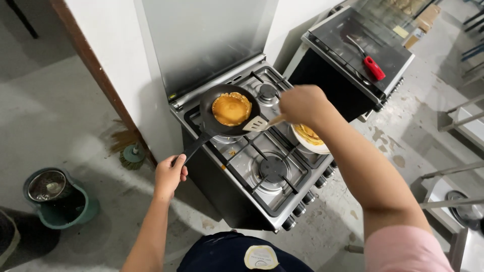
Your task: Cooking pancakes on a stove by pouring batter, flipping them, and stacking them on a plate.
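A black frying pan [214, 103] sits on the back left burner of a steel gas stove [297, 189], with a round golden pancake [231, 109] in it. My left hand [170, 174] grips the end of the pan's long black handle. My right hand [301, 104] holds a slotted spatula [255, 124], its blade resting on the pan's near rim beside the pancake. A white plate [318, 147] with a yellow pancake on it lies on the stove's right side, partly hidden under my right forearm.
The stove's glass lid [206, 40] stands raised against the wall. A second appliance [353, 55] to the right carries a red-handled tool [373, 67]. A green bucket [60, 201] and a broom head [132, 153] sit on the concrete floor at left. Metal racks stand at right.
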